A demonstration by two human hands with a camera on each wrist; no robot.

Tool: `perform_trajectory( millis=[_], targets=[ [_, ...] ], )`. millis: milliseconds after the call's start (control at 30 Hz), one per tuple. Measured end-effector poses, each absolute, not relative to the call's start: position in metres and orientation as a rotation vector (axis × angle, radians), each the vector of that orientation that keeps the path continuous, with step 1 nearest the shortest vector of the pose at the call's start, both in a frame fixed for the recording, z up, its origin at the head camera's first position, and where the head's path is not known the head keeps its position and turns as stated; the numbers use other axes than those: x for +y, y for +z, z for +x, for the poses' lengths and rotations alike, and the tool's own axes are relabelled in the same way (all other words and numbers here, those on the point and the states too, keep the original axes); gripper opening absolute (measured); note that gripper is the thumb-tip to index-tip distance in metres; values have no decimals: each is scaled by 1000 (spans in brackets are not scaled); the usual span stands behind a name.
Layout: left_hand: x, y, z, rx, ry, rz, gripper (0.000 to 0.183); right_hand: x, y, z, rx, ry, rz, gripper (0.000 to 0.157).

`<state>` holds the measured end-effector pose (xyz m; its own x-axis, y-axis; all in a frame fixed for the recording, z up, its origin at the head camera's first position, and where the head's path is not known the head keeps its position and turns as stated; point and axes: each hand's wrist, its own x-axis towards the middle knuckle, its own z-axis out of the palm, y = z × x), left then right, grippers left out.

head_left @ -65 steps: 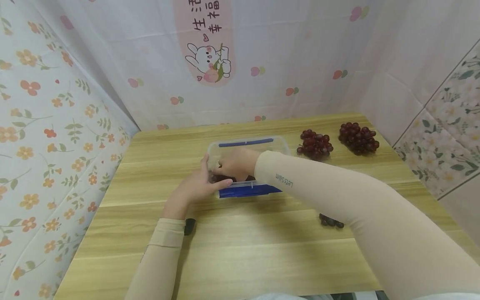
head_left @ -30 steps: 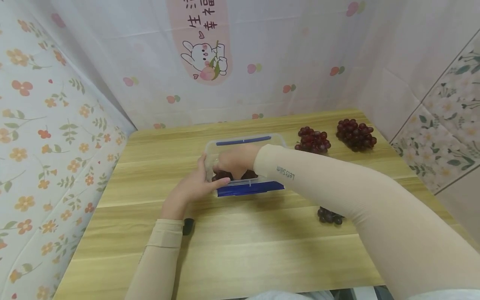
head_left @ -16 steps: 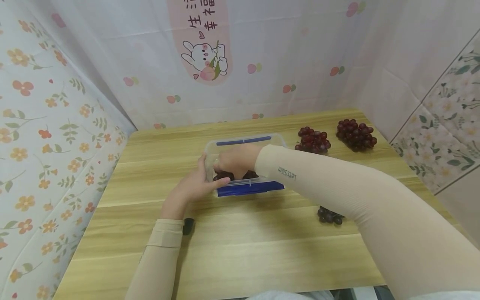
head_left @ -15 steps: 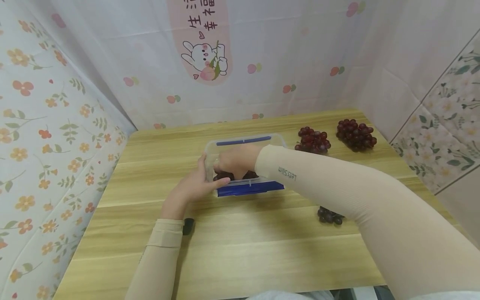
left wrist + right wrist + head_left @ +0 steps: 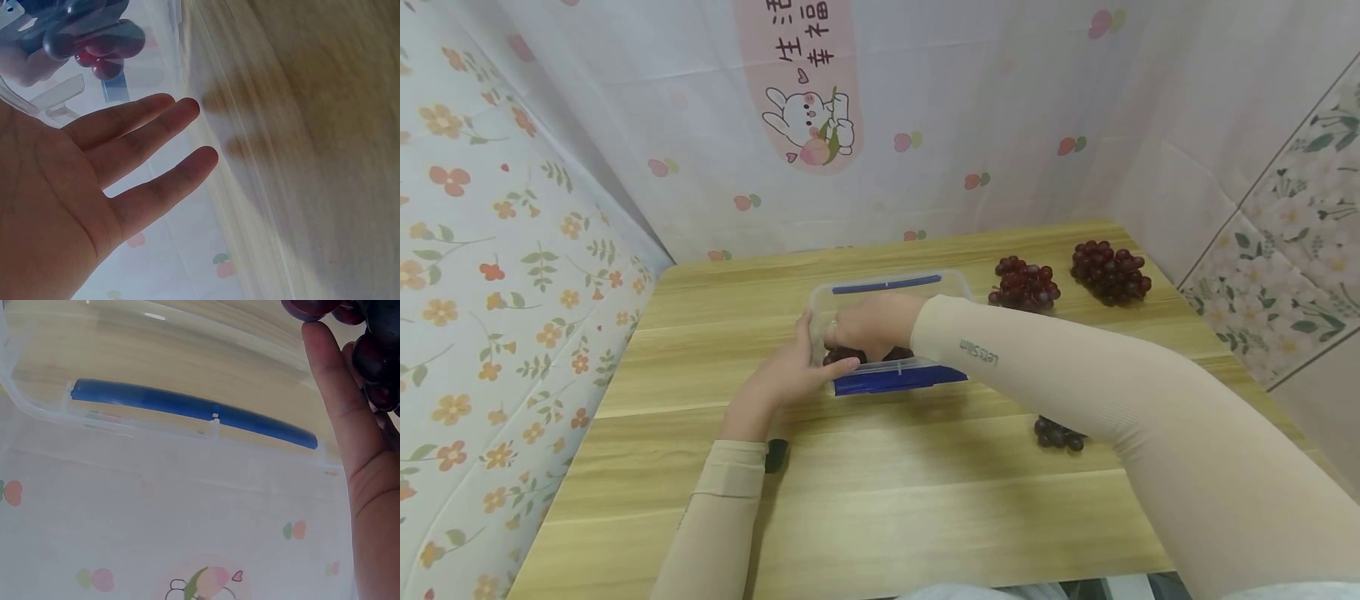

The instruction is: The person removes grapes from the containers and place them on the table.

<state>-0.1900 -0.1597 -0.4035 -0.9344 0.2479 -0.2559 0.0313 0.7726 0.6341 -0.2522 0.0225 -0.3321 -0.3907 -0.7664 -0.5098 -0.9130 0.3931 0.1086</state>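
Note:
On the table stands a clear plastic container (image 5: 951,287) with blue clip strips along its long sides. My left hand (image 5: 786,371) is at its left end, thumb along the front rim and fingers against the left wall. In the left wrist view, several fingers (image 5: 165,190) of it are straight beside the clear wall. My right hand (image 5: 876,325) reaches down inside the container and holds a bunch of dark red grapes (image 5: 378,356). Its fingers lie along the grapes, and the fingertips are partly hidden. Grapes (image 5: 97,44) also show through the wall in the left wrist view.
Two bunches of red grapes, one nearer (image 5: 1026,285) and one farther right (image 5: 1108,273), lie at the table's back right. Dark grapes (image 5: 1058,433) show beside the right forearm. A small black object (image 5: 777,455) sits by the left wrist. Printed curtains (image 5: 700,125) stand behind the wooden table (image 5: 880,500).
The right hand stays inside the container and has shifted only slightly among the grapes. The left hand keeps its place at the left end; the head view has moved a little.

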Motion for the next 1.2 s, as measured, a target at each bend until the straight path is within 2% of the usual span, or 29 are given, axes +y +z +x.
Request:
perform_trajectory(
  millis=[267,700,900,1200],
  targets=[
    [-160,-405,-190,2637,973,240,142,27,-314,-248,2371,513,-1373,49],
    [-159,-404,-189,2639,965,212,143,47,-287,-250,2431,408,-1278,53],
    [-159,-402,-188,2642,938,196,142,55,-274,-253,2472,313,-1253,51],
    [-157,-400,-187,2631,946,191,140,65,-255,-249,2552,272,-1230,62]
  ],
)
